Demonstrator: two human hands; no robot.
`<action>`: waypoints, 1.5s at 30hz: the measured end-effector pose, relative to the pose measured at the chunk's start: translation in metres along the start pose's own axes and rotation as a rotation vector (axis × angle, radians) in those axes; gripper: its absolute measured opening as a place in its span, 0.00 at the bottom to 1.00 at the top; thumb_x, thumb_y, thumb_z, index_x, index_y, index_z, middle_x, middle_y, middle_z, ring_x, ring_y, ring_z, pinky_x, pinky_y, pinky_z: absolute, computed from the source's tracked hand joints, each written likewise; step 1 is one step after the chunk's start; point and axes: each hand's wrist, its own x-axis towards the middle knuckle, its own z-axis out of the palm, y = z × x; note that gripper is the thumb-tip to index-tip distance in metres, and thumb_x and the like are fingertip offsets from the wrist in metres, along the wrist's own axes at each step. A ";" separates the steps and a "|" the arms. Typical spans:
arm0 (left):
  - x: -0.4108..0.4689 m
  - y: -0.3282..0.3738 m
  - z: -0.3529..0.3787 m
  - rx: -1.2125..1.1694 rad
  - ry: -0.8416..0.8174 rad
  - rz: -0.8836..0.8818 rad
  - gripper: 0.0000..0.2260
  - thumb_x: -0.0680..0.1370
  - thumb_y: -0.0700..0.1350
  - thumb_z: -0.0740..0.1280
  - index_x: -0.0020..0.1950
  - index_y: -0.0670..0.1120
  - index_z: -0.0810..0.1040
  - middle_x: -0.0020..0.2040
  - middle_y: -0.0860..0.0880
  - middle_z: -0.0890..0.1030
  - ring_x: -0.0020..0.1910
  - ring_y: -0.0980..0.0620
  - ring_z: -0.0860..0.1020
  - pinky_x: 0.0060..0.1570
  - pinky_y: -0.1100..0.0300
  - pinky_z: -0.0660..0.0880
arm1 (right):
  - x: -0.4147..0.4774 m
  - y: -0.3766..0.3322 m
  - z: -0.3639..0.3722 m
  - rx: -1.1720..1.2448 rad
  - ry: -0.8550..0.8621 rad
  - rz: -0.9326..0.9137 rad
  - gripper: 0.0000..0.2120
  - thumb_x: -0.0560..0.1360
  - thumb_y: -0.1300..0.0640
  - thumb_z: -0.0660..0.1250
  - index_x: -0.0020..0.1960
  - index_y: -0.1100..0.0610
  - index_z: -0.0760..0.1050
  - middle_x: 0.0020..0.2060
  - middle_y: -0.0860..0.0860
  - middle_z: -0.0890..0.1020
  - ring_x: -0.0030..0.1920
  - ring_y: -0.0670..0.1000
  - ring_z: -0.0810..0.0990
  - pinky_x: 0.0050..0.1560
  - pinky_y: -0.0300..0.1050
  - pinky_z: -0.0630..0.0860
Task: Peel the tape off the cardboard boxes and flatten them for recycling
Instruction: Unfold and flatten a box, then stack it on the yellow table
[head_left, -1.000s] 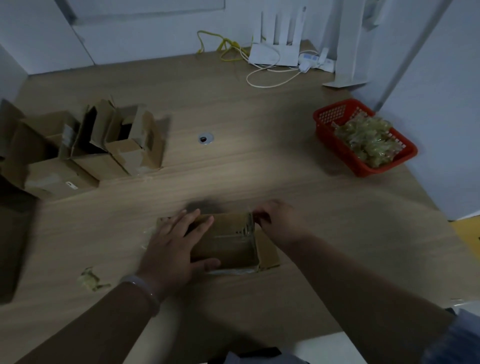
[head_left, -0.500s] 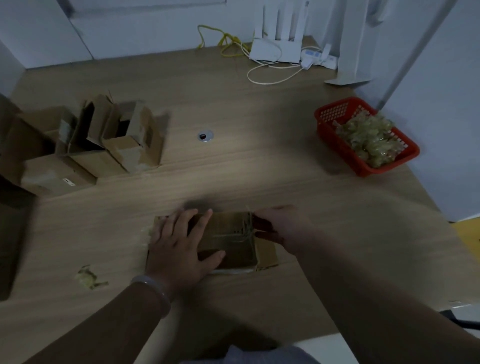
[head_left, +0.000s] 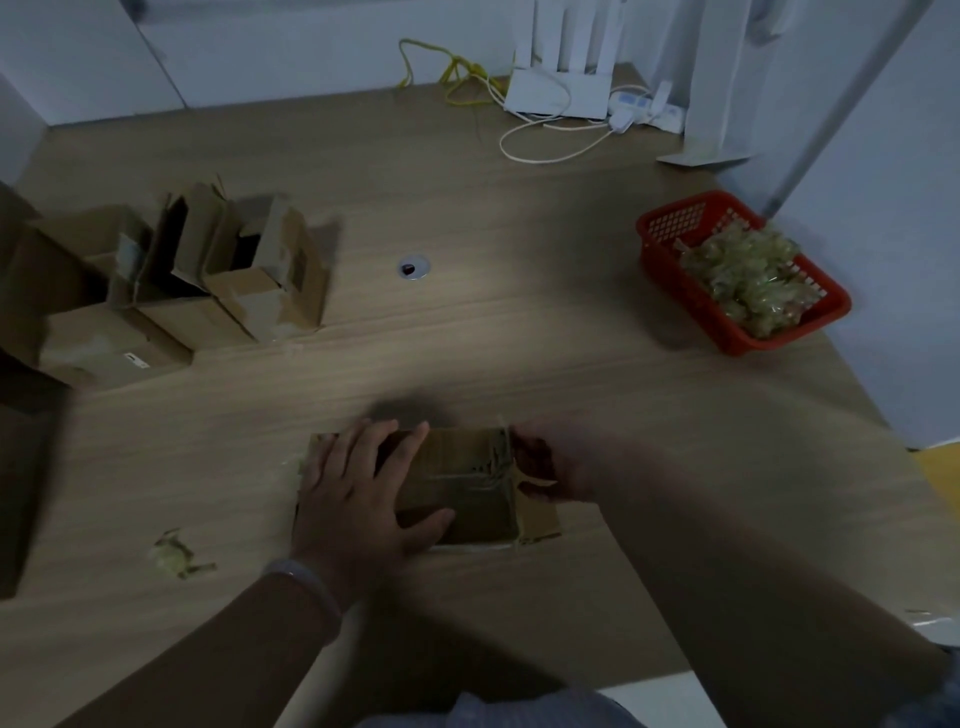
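A small cardboard box (head_left: 467, 493) lies flat on the wooden table (head_left: 519, 338) near its front edge. My left hand (head_left: 363, 493) presses down on the box's left half with spread, straight fingers. My right hand (head_left: 550, 462) is at the box's right edge, its fingers curled on a strip of clear tape (head_left: 498, 457) that lifts off the cardboard. The right hand is blurred, so the pinch itself is hard to make out.
Several opened cardboard boxes (head_left: 171, 291) stand at the left. A red basket (head_left: 737, 270) with crumpled tape sits at the right. A tape wad (head_left: 176, 553) lies front left. A router (head_left: 558, 78) and cables are at the back. A small grommet (head_left: 414, 267) marks the table's middle.
My right hand has shifted slightly right along the box edge, drawing the tape with it. My left hand stays pressed on the box.
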 end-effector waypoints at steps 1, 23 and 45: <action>0.000 0.000 0.000 -0.002 0.007 0.001 0.37 0.69 0.71 0.56 0.73 0.54 0.66 0.67 0.47 0.71 0.68 0.43 0.67 0.70 0.45 0.56 | 0.000 -0.002 0.001 -0.066 0.006 0.005 0.09 0.78 0.57 0.64 0.39 0.53 0.73 0.30 0.47 0.74 0.32 0.45 0.73 0.37 0.45 0.74; 0.004 -0.001 0.010 -0.003 0.051 -0.055 0.38 0.66 0.73 0.57 0.73 0.57 0.65 0.67 0.49 0.69 0.68 0.45 0.64 0.71 0.45 0.56 | -0.024 0.006 -0.025 -0.844 0.220 -0.713 0.07 0.71 0.53 0.73 0.49 0.50 0.82 0.37 0.43 0.79 0.40 0.44 0.78 0.43 0.41 0.76; 0.002 0.000 0.013 -0.012 0.019 -0.082 0.40 0.65 0.75 0.50 0.75 0.61 0.57 0.72 0.51 0.62 0.73 0.46 0.57 0.73 0.47 0.49 | -0.021 0.038 0.000 -0.842 0.306 -0.963 0.11 0.72 0.59 0.73 0.54 0.54 0.83 0.49 0.52 0.80 0.47 0.49 0.79 0.52 0.38 0.73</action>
